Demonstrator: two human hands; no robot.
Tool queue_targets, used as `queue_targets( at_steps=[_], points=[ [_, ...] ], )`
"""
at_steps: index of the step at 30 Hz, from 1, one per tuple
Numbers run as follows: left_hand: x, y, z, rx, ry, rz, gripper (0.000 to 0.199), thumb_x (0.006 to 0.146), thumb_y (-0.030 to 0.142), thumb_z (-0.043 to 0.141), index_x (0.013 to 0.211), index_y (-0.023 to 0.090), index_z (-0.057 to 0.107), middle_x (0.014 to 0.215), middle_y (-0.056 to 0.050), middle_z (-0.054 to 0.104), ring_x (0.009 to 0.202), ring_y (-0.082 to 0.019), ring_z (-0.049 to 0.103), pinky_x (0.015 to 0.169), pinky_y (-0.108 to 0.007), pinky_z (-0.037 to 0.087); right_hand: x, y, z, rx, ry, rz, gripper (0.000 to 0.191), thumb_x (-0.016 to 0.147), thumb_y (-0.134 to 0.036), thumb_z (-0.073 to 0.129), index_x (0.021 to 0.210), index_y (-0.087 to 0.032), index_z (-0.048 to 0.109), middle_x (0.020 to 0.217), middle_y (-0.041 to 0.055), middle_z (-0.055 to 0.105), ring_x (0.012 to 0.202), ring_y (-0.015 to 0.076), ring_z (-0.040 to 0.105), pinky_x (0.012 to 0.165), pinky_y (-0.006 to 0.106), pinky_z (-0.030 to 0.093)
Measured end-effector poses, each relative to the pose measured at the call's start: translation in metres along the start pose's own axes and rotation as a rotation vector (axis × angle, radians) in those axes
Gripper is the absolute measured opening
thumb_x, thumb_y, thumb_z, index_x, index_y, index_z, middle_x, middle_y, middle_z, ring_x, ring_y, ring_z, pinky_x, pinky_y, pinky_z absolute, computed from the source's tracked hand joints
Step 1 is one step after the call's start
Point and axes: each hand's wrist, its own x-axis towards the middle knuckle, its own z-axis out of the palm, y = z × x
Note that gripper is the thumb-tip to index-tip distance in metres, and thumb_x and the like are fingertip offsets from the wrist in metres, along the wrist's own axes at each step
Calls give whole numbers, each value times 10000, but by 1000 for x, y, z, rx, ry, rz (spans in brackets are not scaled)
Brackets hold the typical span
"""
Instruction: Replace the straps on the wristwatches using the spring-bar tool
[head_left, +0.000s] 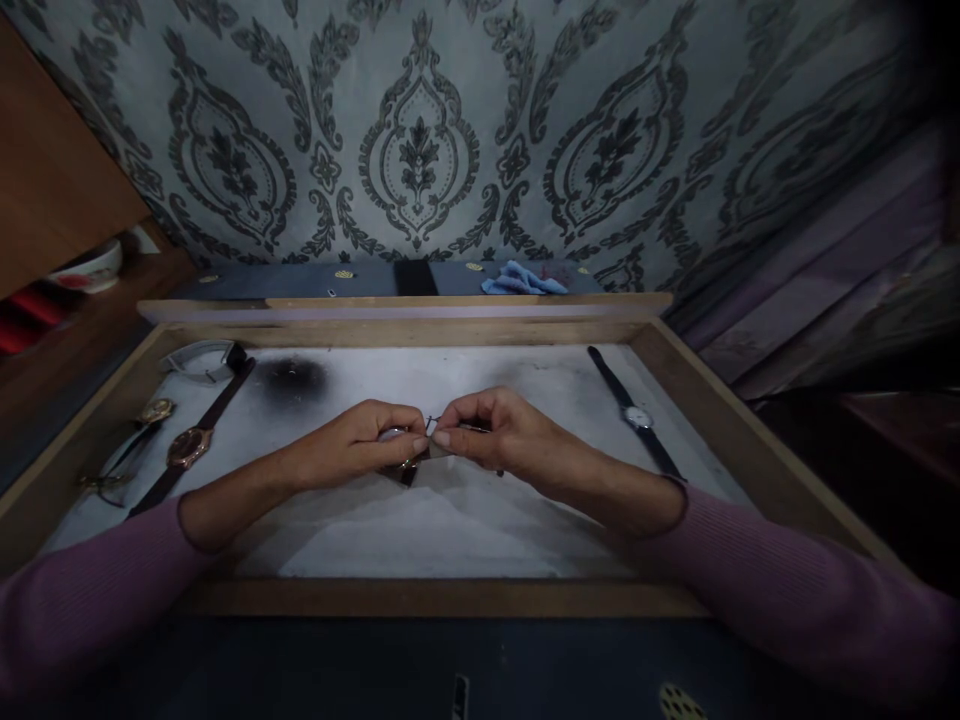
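Note:
Over the white-floored wooden tray, both hands meet near the middle. My left hand is closed around a wristwatch, whose case and part of a dark strap show below the fingers. My right hand is pinched at the same spot, its fingertips almost touching the left ones, on something small by the watch that I cannot make out. A short dark end of something pokes out under the right fingers.
Left in the tray lie a brown-strap watch, a small gold watch and a silver-grey one. A dark-strap watch lies right. Behind the tray rests a blue cloth; a bowl stands far left.

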Motion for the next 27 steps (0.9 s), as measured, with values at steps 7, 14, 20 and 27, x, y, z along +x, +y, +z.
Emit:
queue_targets(
  at_steps=[7, 14, 20, 27],
  points=[
    [1, -1, 1, -54, 30, -7, 279, 875, 372, 496, 685, 167, 491, 576, 61, 387, 515, -77, 323, 498, -214, 277, 2, 1, -4, -83, 70, -91, 257, 783, -379, 617, 746, -125, 640, 531, -47, 453, 467, 67, 339, 451, 225, 237],
    [-2, 0, -7, -72, 120, -40, 326, 872, 442, 498, 703, 163, 503, 556, 71, 350, 489, -72, 278, 457, -200, 225, -8, -3, -5, -170, 408, -480, 281, 905, -357, 499, 1017, -149, 652, 670, -9, 502, 546, 99, 446, 495, 232, 351],
    [-1, -2, -10, -96, 161, -40, 313, 869, 437, 496, 714, 166, 511, 566, 66, 375, 490, -74, 300, 445, -189, 254, -18, -5, 0, -142, 147, -500, 398, 957, -338, 467, 1324, -221, 369, 724, -17, 581, 459, 75, 392, 426, 203, 336],
    [-2, -1, -12, -102, 177, -25, 323, 861, 441, 499, 696, 163, 513, 561, 65, 384, 489, -73, 303, 437, -187, 241, -12, -5, -3, -514, 3, -581, 183, 959, -253, 446, 862, -168, 576, 695, 2, 590, 543, 86, 483, 524, 213, 386]
  ],
)
